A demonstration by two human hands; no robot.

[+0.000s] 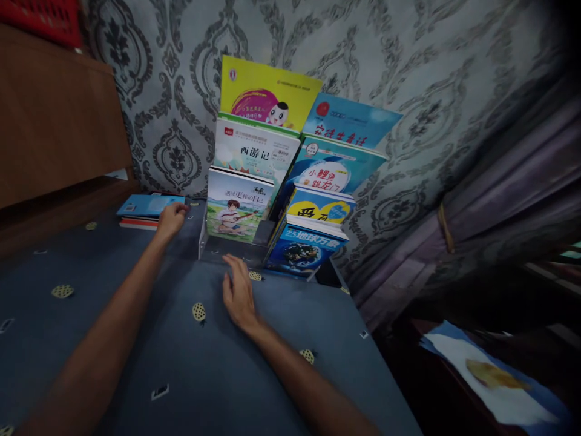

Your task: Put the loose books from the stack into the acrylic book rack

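My left hand (172,220) is closed, fingers curled, at the right edge of a small stack of books with a blue book (147,205) on top. Whatever is in its fingers, if anything, is hidden. My right hand (238,293) is open and holds nothing, its fingers just in front of a clear book rack (233,251). Books stand in two stepped columns on the rack. At the front left is a book with a guitar player on its cover (233,209); at the front right, a dark blue book with a globe (302,251).
The rack stands on a blue-grey cloth (181,357) with pineapple prints, against a patterned wall (177,97). A wooden cabinet (59,115) is at the left, with a red basket (43,21) above. Purple curtain (408,224) hangs at the right, beyond the table edge.
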